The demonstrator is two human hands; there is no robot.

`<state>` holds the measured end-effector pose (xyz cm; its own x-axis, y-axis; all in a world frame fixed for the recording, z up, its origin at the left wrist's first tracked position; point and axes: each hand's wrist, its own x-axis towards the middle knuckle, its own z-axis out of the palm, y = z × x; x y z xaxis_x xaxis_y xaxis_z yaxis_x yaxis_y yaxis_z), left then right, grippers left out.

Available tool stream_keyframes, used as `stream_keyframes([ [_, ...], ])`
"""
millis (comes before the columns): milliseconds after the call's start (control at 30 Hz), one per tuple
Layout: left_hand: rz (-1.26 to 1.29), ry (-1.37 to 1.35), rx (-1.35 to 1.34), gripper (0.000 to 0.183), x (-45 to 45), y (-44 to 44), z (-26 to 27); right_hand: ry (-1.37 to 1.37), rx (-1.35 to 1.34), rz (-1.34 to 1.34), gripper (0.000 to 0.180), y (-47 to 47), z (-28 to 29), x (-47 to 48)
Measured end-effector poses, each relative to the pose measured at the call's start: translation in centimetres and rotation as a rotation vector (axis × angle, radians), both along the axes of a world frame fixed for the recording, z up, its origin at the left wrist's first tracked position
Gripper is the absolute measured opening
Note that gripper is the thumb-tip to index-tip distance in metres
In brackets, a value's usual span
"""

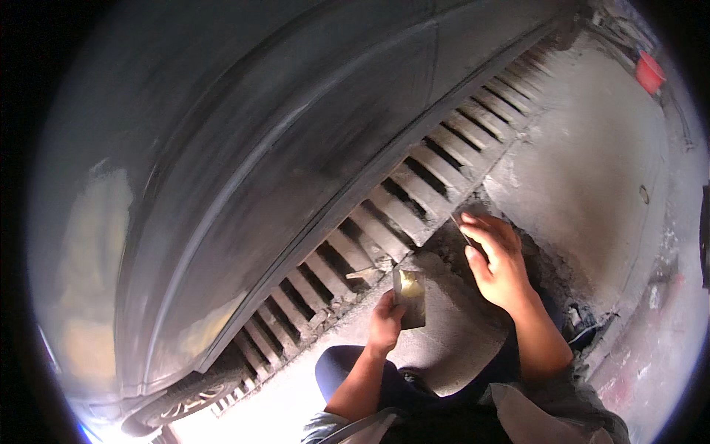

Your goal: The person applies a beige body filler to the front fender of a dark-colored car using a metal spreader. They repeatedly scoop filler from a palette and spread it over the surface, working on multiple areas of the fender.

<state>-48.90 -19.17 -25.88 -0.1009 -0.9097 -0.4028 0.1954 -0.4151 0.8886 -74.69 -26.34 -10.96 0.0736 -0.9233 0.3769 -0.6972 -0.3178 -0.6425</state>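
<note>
My left hand grips a flat, dark rectangular plate by its left edge; a dab of yellowish paste lies on the plate's upper part. To the right, my right hand holds a thin, flat dark blade, seen nearly edge-on, between thumb and fingers. The two hands are apart, above the floor. Beyond them runs the dark side panel of a car, with a pale yellowish filler patch at its lower edge and a larger filler patch farther left.
A slotted floor grate runs diagonally below the car's sill. The car's wheel is at lower left. A concrete slab lies on the right, with broken, rough ground beside my right hand. A red container stands at upper right.
</note>
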Motion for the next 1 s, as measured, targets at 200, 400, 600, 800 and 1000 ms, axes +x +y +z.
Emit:
stream_keyframes([
  [200,0.135,0.151,-0.055,0.048,-1.5,-3.0,3.4,-0.009,0.011,0.031,0.038,0.3,0.7,0.7],
  [400,0.228,0.412,-0.238,0.049,-2.3,-5.0,9.3,0.103,-0.067,0.15,0.034,-0.2,2.0,1.7],
  [600,0.335,0.425,-0.232,0.049,-1.8,-4.4,12.2,0.155,-0.147,0.249,0.035,-0.1,2.0,3.1],
  [800,0.236,0.561,-0.335,0.051,-1.8,-4.1,13.0,0.175,-0.215,0.266,0.026,0.1,2.5,4.7],
  [1000,0.323,0.451,-0.371,0.05,-1.2,-4.0,13.6,0.201,-0.155,0.256,0.025,0.4,3.0,3.3],
])
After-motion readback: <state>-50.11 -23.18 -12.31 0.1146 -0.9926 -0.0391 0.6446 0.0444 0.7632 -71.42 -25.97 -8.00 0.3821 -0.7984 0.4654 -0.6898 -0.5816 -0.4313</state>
